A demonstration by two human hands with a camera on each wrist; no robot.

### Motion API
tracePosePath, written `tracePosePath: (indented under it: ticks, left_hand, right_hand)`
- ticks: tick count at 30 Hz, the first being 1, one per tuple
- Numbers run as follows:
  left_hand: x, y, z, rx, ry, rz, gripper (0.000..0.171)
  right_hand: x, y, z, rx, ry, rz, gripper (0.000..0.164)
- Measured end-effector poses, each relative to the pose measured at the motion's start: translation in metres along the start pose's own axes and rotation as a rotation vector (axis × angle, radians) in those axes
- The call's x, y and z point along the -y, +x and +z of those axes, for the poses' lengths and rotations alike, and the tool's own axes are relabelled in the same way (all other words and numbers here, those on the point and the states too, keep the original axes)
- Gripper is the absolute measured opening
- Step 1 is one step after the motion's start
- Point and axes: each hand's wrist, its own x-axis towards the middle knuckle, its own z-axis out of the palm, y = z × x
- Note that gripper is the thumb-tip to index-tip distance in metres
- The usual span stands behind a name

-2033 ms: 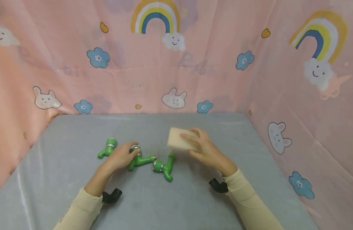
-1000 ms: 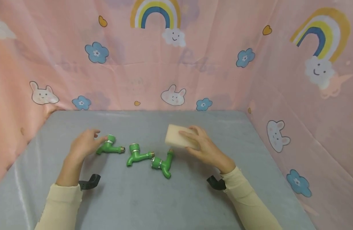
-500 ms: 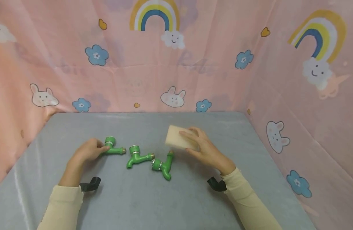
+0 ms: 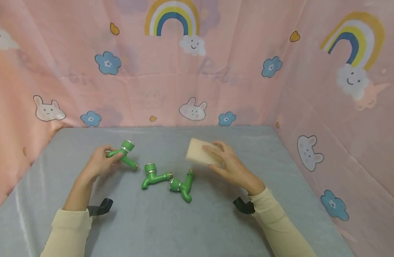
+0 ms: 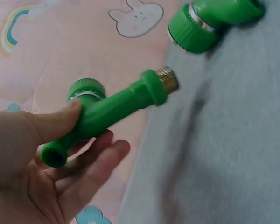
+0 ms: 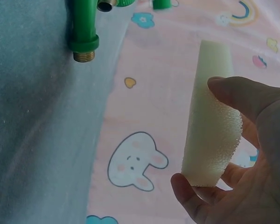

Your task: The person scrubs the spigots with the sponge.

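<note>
My left hand [image 4: 102, 161] pinches a green faucet [image 4: 125, 157] between thumb and fingers, tilted and raised over the table's left side. The left wrist view shows that faucet [image 5: 112, 109] with its brass threaded end pointing away from the palm. In my right hand [image 4: 233, 166] is a pale cream sponge [image 4: 198, 151], gripped by its edges above the table; the right wrist view shows the sponge [image 6: 210, 121] side-on, the thumb pressing its face. Two more green faucets lie between the hands: one in the middle [image 4: 153, 176], and one turned the other way [image 4: 184, 185], close beside it.
The table [image 4: 171, 228] has a grey cloth cover. A pink curtain [image 4: 136, 89] with rainbows, rabbits and flowers hangs behind it and along both sides. Black curved mounts [image 4: 102, 207] stick out from both cuffs.
My left hand moved from the middle faucet to the leftmost one, took hold of it and lifted and tilted it. The right hand keeps the sponge in nearly the same place.
</note>
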Motion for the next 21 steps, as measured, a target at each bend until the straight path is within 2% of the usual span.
tracePosePath:
  ticks: [4,9,11,14,21]
  left_hand:
    - [-0.014,-0.003,0.004,-0.050,-0.104,0.068,0.037]
    - [-0.033,-0.007,0.018,0.000,-0.344,0.099,0.028]
    - [-0.040,-0.008,0.027,0.033,-0.432,0.088,0.024]
    - [-0.048,-0.009,0.043,0.058,-0.510,0.053,0.022]
    - [-0.063,-0.016,0.079,0.118,-0.586,0.001,0.021]
  right_hand:
    - [0.000,0.001,0.001,0.002,-0.006,-0.003,0.062]
    - [0.003,0.002,0.004,-0.021,-0.022,-0.040,0.062]
    - [0.005,0.002,0.006,-0.031,-0.015,-0.053,0.061]
    - [0.010,0.001,0.009,-0.046,0.008,-0.061,0.061]
    - [0.022,0.001,0.017,-0.039,0.035,-0.128,0.059]
